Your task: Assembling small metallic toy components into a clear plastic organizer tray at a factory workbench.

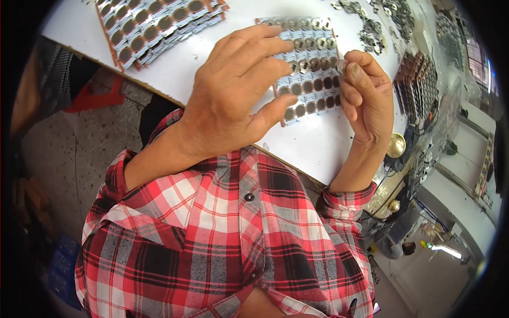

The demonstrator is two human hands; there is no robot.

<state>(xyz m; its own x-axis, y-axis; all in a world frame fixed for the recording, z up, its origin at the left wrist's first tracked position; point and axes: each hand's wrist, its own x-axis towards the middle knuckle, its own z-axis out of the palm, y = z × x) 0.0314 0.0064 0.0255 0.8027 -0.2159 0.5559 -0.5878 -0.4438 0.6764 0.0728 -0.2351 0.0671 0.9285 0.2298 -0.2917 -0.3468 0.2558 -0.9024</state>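
Observation:
My left hand [233, 90] rests on the left edge of a pale tray [310, 79] with rows of round pockets, thumb pressed at its lower corner. The upper rows hold shiny metal rings; the lower rows show dark round pockets. My right hand [366, 93] is at the tray's right edge, its fingers pinched around a small shiny ring [341, 65]. Both sleeves are red plaid.
A stack of similar trays [159, 26] lies at the far left of the white table [313, 143]. Loose metal rings [371, 26] are piled at the far right. A brass round part [395, 144] and dark stacked trays [419, 90] stand to the right.

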